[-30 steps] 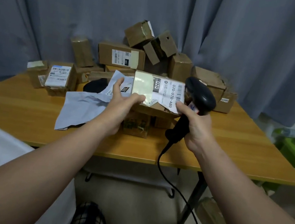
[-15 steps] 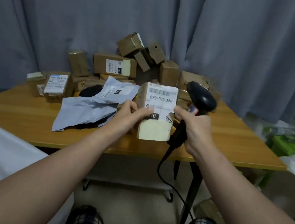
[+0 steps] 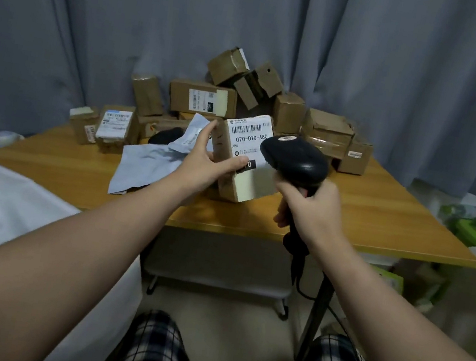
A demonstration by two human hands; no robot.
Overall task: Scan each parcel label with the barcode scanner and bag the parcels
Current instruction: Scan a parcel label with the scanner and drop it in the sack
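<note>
My left hand (image 3: 206,159) grips a small cardboard parcel (image 3: 243,181) upright above the table, thumb across its white label (image 3: 247,137) with a barcode and "070-070-A80". My right hand (image 3: 307,211) is curled round the handle of a black barcode scanner (image 3: 295,160). The scanner's head sits just right of the label and covers its right edge, pointing toward it. A grey plastic mailer bag (image 3: 148,165) lies flat on the table to the left of the parcel.
A heap of several brown cardboard parcels (image 3: 203,99) fills the back of the wooden table (image 3: 381,217) against a grey curtain. The scanner's cable (image 3: 298,272) hangs past the table's front edge. White cloth lies at left, green items on the floor at right.
The parcel was turned from lying flat to upright with its label facing me. My right hand has swung the scanner head in front of the label's right side.
</note>
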